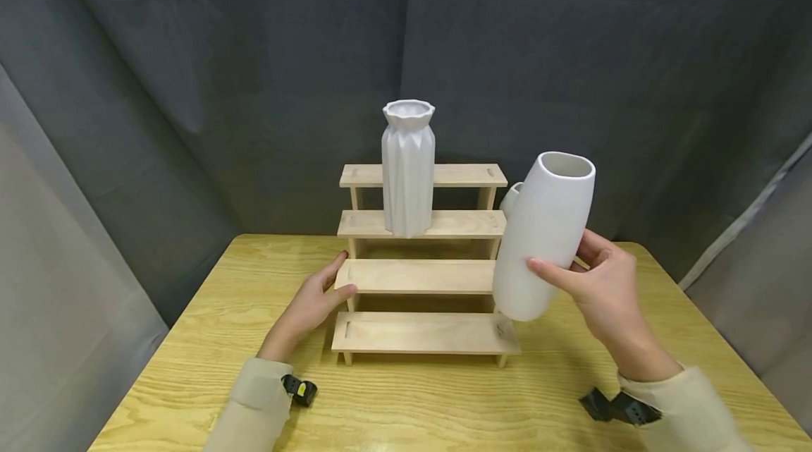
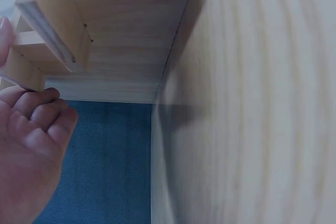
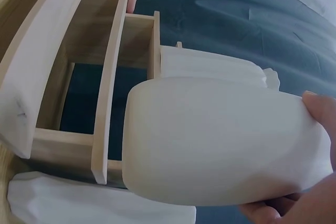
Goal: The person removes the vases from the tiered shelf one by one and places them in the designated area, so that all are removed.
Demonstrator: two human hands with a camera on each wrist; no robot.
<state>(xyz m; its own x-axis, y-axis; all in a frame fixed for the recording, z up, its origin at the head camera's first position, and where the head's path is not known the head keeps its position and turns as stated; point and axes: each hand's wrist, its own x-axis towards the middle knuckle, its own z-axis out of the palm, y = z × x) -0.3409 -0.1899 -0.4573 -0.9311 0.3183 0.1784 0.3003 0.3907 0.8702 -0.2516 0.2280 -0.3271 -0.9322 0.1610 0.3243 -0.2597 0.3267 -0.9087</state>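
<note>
My right hand (image 1: 612, 300) grips a smooth white vase (image 1: 544, 237), thumb on its near side and fingers behind. Tilted, its mouth up and to the right, the vase overlaps the right end of a four-step wooden display stand (image 1: 425, 333) in the head view. At the stand's left side, my left hand (image 1: 312, 307) holds on at the second step from the bottom, thumb over the board's end. Curled fingers (image 2: 44, 109) show against the wood in the left wrist view. A pleated white vase (image 1: 408, 170) stands upright on the third step up.
Another white vase (image 1: 509, 198) is mostly hidden behind the held one; its body (image 3: 84, 198) shows beside the stand in the right wrist view. Under the stand is a yellow wood-grain table (image 1: 406, 402). A dark grey curtain (image 1: 304, 85) hangs behind.
</note>
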